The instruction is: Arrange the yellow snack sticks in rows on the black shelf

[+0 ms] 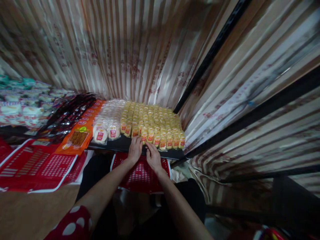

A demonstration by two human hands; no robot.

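Observation:
Rows of small yellow snack packets (160,116) with red and orange labels stand on a black shelf (115,144). At the front row, my left hand (135,150) and my right hand (153,157) come close together over the shelf edge. Between their fingertips is one yellow snack packet (144,136). The fingers of both hands look bent and closed against it, though blur hides the exact contact. Left of these packets lie clear packs of round white pieces (100,135) with red labels.
Orange packs (77,136), dark glossy packs (67,113) and white packs (22,110) continue leftwards along the shelf. A red basket (140,173) sits below my hands; another red basket (42,163) is at left. Striped sheeting (140,50) hangs behind, crossed by black bars (210,56).

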